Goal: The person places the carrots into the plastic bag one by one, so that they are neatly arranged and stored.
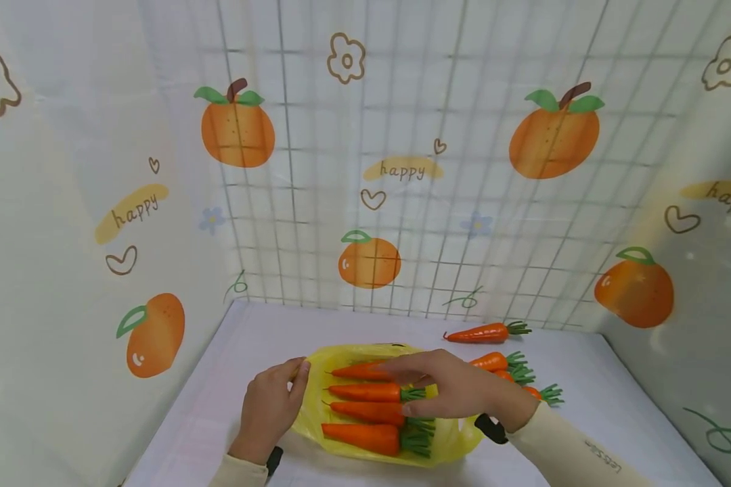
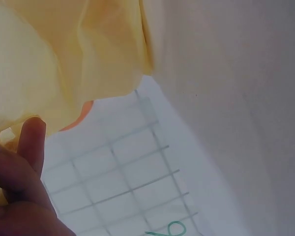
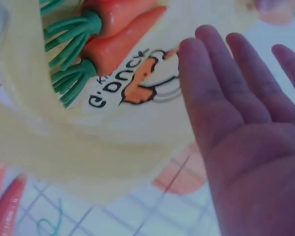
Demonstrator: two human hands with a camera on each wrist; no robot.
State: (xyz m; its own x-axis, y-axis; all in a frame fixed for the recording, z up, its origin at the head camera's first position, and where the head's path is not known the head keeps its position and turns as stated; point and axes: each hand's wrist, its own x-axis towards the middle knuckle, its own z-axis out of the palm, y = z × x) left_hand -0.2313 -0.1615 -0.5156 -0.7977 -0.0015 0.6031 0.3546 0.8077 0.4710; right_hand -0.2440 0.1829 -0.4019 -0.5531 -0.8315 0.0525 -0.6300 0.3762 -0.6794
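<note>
Carrots [image 1: 365, 409] are piling up here: four toy ones lie side by side on the yellow plastic bag [image 1: 447, 436], which lies flat on the white table [image 1: 219, 406]. The right hand [image 1: 447, 389] hovers flat over them, fingers straight and spread, gripping nothing. The left hand [image 1: 271, 406] pinches the bag's left edge, fingers curled on the film. Three or four more loose carrots [image 1: 490, 360] wait just right of the bag, with one further back near the wire grid wall [image 1: 402, 223]. By the look of it, roughly half are gathered and the rest are left.
</note>
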